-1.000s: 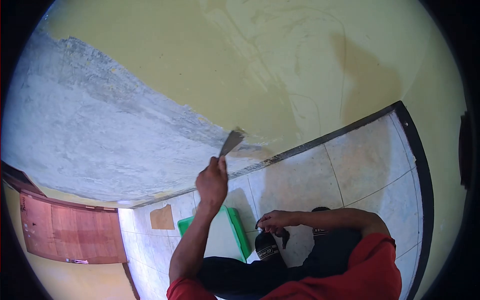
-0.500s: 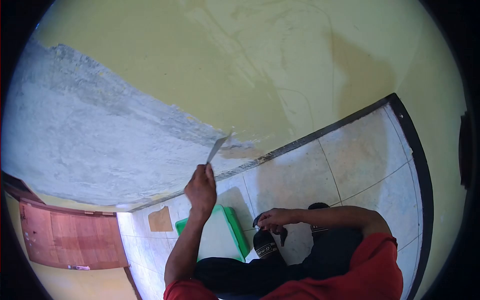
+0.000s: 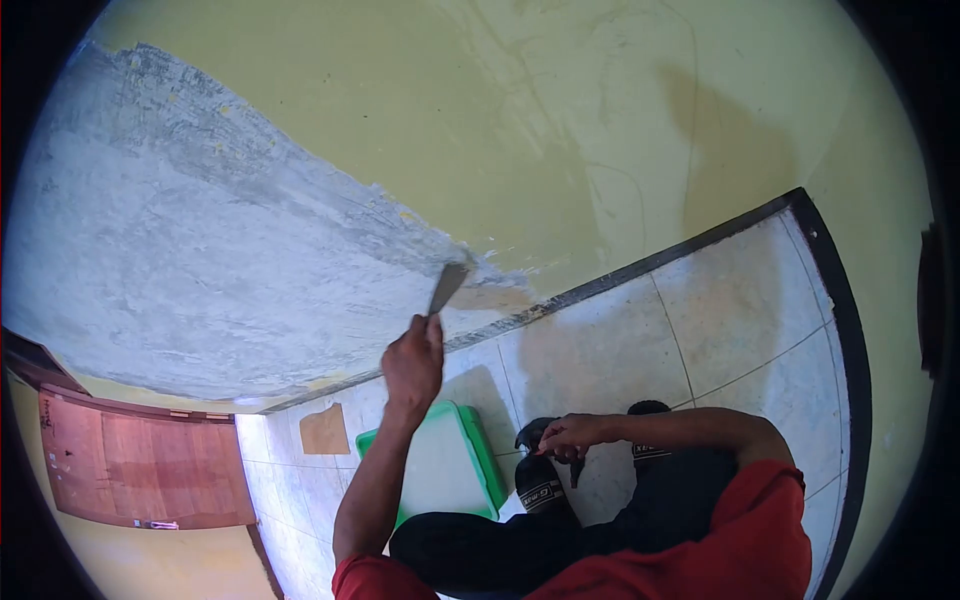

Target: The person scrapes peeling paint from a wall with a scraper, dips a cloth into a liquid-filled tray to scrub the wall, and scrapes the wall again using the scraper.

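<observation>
My left hand (image 3: 412, 368) is closed round the handle of a scraper (image 3: 449, 286), whose blade points up to the wall near the edge between the bare grey patch (image 3: 230, 260) and the yellow paint (image 3: 450, 150). Over the dark footwear (image 3: 540, 484) is my right hand (image 3: 568, 434), its fingers drawn together beside a dark shape (image 3: 530, 436). What those fingers hold, if anything, cannot be made out.
A green-rimmed tray or lid (image 3: 484, 462) lies on the tiled floor (image 3: 600, 345) beside my left forearm. Farther left are a brown flat piece (image 3: 324, 431) and a reddish wooden door (image 3: 150, 460). Black skirting (image 3: 680, 249) edges the wall.
The scraper in my left hand swung down and left from the paint edge, then came back up to it. My right hand shifted slightly right. The view also moved a little.
</observation>
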Demonstrator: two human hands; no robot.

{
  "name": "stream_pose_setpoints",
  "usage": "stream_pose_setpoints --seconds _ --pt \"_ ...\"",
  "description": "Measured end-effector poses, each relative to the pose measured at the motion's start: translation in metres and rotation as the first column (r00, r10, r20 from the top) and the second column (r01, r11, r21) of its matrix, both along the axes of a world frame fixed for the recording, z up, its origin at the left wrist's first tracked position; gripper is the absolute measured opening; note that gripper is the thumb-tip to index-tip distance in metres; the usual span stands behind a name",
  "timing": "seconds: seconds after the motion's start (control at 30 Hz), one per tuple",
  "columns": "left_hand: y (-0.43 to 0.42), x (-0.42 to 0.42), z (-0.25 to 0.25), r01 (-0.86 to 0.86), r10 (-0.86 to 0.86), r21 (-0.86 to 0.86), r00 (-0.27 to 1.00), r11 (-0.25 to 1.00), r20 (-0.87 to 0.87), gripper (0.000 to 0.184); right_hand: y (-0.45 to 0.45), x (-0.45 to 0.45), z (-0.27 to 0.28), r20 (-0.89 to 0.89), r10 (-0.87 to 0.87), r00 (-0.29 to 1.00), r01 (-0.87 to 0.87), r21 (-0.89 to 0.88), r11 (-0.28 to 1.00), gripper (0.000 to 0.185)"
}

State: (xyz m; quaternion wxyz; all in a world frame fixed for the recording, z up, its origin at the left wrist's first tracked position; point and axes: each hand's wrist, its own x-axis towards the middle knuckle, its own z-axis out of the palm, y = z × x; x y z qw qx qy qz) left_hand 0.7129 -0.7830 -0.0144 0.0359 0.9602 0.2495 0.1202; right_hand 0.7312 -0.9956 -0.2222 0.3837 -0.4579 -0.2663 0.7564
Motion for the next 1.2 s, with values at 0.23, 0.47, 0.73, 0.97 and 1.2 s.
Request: stream_pose_setpoints --seconds 0.23,0.47,0.73,0.97,1.2 --pt "0.0 0.004 -0.029 -0.016 0.019 -0.039 0.997 0.999 0.081 0.026 -0.001 0.006 -0.002 0.025 -0.056 0.998 0.055 0.021 0.998 0.047" --pt "-0.013 0.035 -0.03 0.058 -0.054 -0.091 0.997 0.994 0.046 0.03 0.0 0.007 -0.013 0.043 -0.012 0.999 0.011 0.016 1.0 0.053" --pt "-0.006 0.01 -0.021 -0.016 0.023 -0.121 0.998 0.993 0.056 0.033 -0.004 0.013 -0.015 0.038 -0.065 0.997 0.067 -0.074 0.995 0.053" --pt "-0.003 0.009 -0.02 -0.034 0.038 -0.135 0.999 0.99 0.024 0.034 -0.004 0.012 -0.013 0.028 -0.101 0.995 0.102 -0.048 0.994 0.051" --pt "0.002 0.004 -0.011 -0.059 0.056 -0.123 0.998 0.991 -0.027 0.035 -0.007 0.018 -0.004 0.036 -0.08 0.996 0.081 -0.039 0.996 0.053"
